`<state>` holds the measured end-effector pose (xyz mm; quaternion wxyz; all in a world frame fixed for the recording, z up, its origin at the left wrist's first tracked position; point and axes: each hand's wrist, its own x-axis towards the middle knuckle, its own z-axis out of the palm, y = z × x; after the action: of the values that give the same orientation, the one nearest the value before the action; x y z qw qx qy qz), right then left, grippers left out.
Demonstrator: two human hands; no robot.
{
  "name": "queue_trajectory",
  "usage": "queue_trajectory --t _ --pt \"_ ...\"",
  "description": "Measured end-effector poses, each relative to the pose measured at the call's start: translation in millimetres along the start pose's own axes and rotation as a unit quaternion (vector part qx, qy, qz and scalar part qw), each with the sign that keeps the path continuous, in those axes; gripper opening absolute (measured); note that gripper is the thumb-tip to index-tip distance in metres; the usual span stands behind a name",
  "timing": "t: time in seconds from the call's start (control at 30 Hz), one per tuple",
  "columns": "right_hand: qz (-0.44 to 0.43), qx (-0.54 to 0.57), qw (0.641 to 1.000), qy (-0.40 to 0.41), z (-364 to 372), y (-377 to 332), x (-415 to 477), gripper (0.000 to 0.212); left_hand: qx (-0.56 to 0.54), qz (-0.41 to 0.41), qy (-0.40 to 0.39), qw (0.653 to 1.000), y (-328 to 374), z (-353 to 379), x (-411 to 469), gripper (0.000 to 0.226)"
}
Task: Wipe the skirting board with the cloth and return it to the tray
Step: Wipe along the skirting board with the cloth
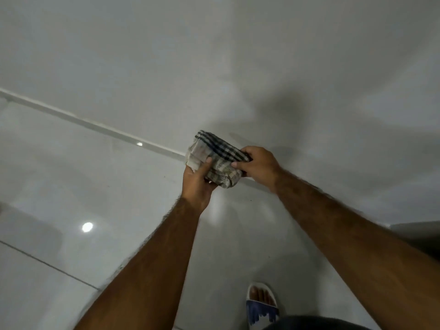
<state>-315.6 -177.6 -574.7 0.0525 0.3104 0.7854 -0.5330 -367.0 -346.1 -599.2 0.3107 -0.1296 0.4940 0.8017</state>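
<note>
**Fingers closed on cloth, skirting board just behind**

Fingers [240, 164] of the right hand [258, 166] curled over the near-right end of the cloth [217, 157], thumb pressed on top, grip shut. Left hand [196, 181] cupped beneath the other end, thumb lapped up over the pale folded edge, likewise shut on the fabric. Held between both, bunched into a thick checked wad, clear of the floor and not visibly touching anything else.

Outward from the grip: long axis of the wad running roughly left-to-right, close to parallel with the skirting board [95, 125], a pale strip slanting from upper left down toward the hands and passing directly behind the cloth. Board on the far side of the fingers, near (contact cannot be confirmed from this angle). Right hand slightly nearer the wall [214, 55]; left hand nearer the glossy floor tiles [71, 186].

Probably still folding or readying the cloth, so wiping most likely not yet begun. Next move likely a short push forward and down, then a slide along the strip. No tray in view. Sandalled foot [262, 302] below.
</note>
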Motion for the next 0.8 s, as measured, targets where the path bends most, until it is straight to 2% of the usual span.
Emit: queue_trajectory --t 0.1,0.17,0.2,0.23,0.27,0.33,0.4,0.43,0.47,0.53,0.6,0.7,0.8 --pt "0.003 -0.051 0.999 -0.013 19 46 28 0.031 -0.012 -0.003 0.011 1.0 -51 -25 33 0.048" --pt "-0.047 -0.144 0.988 -0.007 26 67 42 0.036 -0.016 0.003 0.031 0.999 -80 -39 53 0.048" --pt "-0.094 -0.222 0.97 0.009 27 73 45 0.037 -0.022 0.006 0.045 0.999 -90 -46 62 0.047" --pt "-0.158 -0.307 0.938 0.035 28 78 49 0.036 -0.025 0.011 0.063 0.998 -102 -55 71 0.045" --pt "-0.241 -0.384 0.889 0.066 27 82 53 0.032 -0.024 0.016 0.078 0.997 -113 -63 79 0.042" --pt "-0.401 -0.507 0.753 0.12 18 86 62 0.022 -0.011 0.029 0.1 0.994 -136 -81 92 0.036" --pt "-0.484 -0.598 0.623 0.144 9 87 72 0.019 0.01 0.03 0.12 0.992 -157 -93 100 0.033" --pt "-0.5 -0.62 0.584 0.159 3 88 78 0.026 0.022 0.027 0.13 0.991 -169 -98 104 0.032" --pt "-0.507 -0.625 0.563 0.189 -3 88 82 0.033 0.033 0.022 0.138 0.99 -180 -100 110 0.031" --pt "-0.51 -0.603 0.546 0.28 -17 90 90 0.042 0.062 0.02 0.159 0.985 -196 -103 123 0.033" --pt "-0.521 -0.589 0.518 0.337 -36 99 94 0.045 0.093 0.031 0.184 0.978 -207 -102 141 0.04" --pt "-0.546 -0.617 0.445 0.35 -62 108 95 0.045 0.209 0.079 0.242 0.944 -202 -95 160 0.041" --pt "-0.555 -0.612 0.425 0.371 -64 112 99 0.044 0.265 0.114 0.282 0.915 -196 -92 178 0.045"
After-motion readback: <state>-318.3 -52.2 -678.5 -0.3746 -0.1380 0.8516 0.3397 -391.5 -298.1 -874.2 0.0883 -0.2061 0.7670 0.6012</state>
